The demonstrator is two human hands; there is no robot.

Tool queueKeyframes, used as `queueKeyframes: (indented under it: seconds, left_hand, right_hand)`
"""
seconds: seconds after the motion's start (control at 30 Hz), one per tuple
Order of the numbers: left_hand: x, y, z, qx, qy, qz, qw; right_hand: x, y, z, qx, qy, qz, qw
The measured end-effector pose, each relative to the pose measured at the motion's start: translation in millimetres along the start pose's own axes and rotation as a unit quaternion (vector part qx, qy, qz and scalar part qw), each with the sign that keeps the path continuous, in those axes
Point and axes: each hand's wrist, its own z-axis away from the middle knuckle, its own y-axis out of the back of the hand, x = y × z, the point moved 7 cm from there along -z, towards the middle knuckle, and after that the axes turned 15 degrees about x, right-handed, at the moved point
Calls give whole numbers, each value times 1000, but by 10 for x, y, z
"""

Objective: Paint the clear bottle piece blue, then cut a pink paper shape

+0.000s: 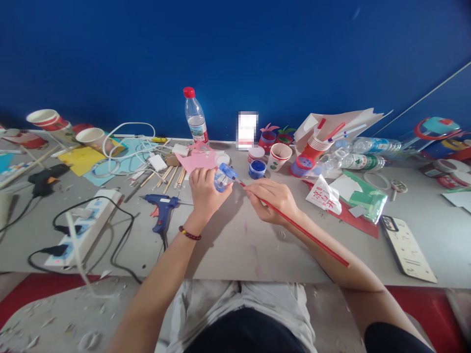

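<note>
My left hand (208, 191) is closed around a small clear plastic piece (221, 182), apparently part of a bottle, with blue paint along its upper edge. My right hand (272, 201) grips a long red-handled paintbrush (305, 228) near its bristle end. The brush tip meets the painted edge of the plastic piece. Just behind my hands stands an open jar of blue paint (257, 169). A paper cup (278, 157) is next to it on the right. My left fingers hide part of the plastic piece.
A blue glue gun (162, 208) and a power strip (86, 228) with black cables lie on the left. Behind stands a red-capped bottle (196, 117). To the right are plastic bottles (362, 162), green sheet (364, 196) and a phone (408, 247).
</note>
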Motion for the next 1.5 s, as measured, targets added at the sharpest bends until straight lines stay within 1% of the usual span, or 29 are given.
queueKeyframes:
  seconds: [0.1,0.23,0.53,0.6,0.73,0.8,1.03,1.1,1.17,1.3,1.4,1.5]
  left_hand:
    - [55,-5,0,-9,-25,-3,1000]
    - [127,-14,21,-17,-56,0,998]
    - [97,2,14,-9,-26,7,1000]
    - [79,-2,9,-9,-27,2,1000]
    - [67,-27,19,-15,-32,6,999]
    - [84,-42,36,-21,-37,12,999]
    - [167,-77,101,-35,-51,36,997]
    - [174,-95,123,-37,-61,34,997]
    - [173,-107,147,-30,-78,27,996]
    - [178,-90,185,11,-129,7,992]
    - [190,-75,195,31,-166,-13,986]
    - [218,-33,188,63,-192,-31,979]
  right_hand:
    - [-45,6,-25,19,22,1,1000]
    - [-67,-23,-40,18,28,-7,999]
    - [-27,-44,26,-10,11,2,1000]
    - [-23,-32,21,-7,6,5,1000]
    - [-31,24,-10,34,3,-8,999]
    - [-31,31,-18,44,3,-7,999]
    - [14,-30,7,24,5,46,999]
    - [20,-37,15,18,5,46,999]
    - [17,-40,18,8,4,40,999]
    - [-21,-28,12,-8,12,41,999]
    - [-40,-17,3,-17,13,52,998]
    - [-49,2,-11,-5,14,49,999]
